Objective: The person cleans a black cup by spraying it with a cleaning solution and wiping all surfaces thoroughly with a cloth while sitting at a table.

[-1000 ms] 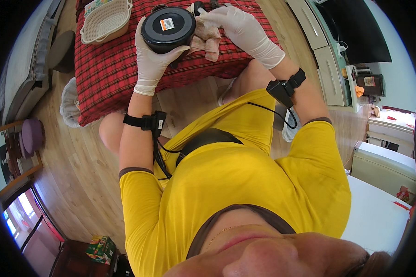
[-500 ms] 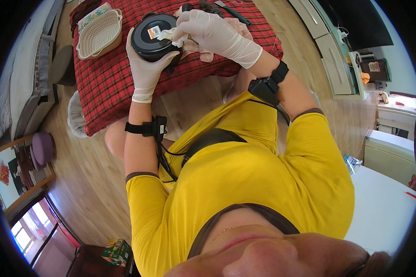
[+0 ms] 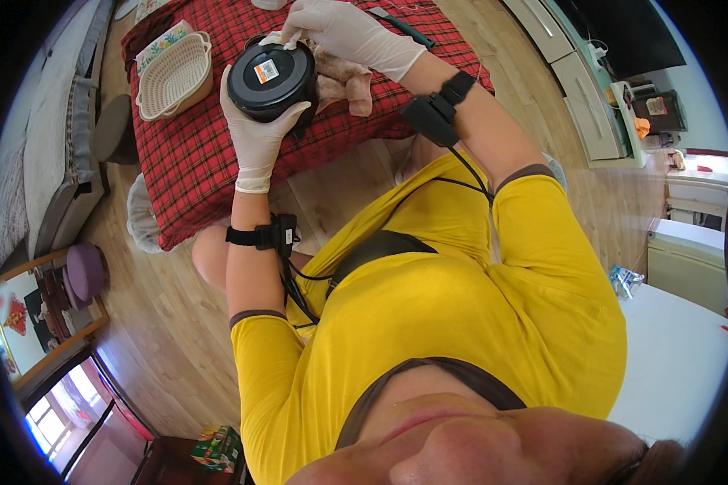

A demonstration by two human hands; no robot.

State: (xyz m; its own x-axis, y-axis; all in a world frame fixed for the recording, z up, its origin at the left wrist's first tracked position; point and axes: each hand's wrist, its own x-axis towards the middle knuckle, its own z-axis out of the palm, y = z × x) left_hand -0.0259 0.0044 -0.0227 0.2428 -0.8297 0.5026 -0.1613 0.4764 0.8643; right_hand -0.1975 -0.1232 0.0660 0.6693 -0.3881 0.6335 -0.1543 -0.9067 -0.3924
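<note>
My gloved left hand [image 3: 259,133] grips a round black pot-like vessel [image 3: 287,73] from its near left side, fingers along the left and thumb at the front. Its flat round face is turned up and bears a white and orange sticker [image 3: 266,71]. A white crumpled wipe [image 3: 274,38] is pinched in my gloved right hand [image 3: 332,31] and touches the far rim of that face. What lies behind the vessel is mostly hidden. Just right of it, a pinkish-beige cloth [image 3: 346,81] is bunched on the table.
A red plaid cloth [image 3: 174,174] covers the table. On its left stand a cream woven-look plastic basket [image 3: 174,77] and a floral-patterned box [image 3: 163,47]. A dark green long tool [image 3: 404,28] lies at the far right. A grey stool [image 3: 113,129] is beside the table's left edge.
My right hand has shifted left and away from me, carrying the wipe from the face's right side to its far rim. My left hand still holds the vessel, which sits slightly lower in view.
</note>
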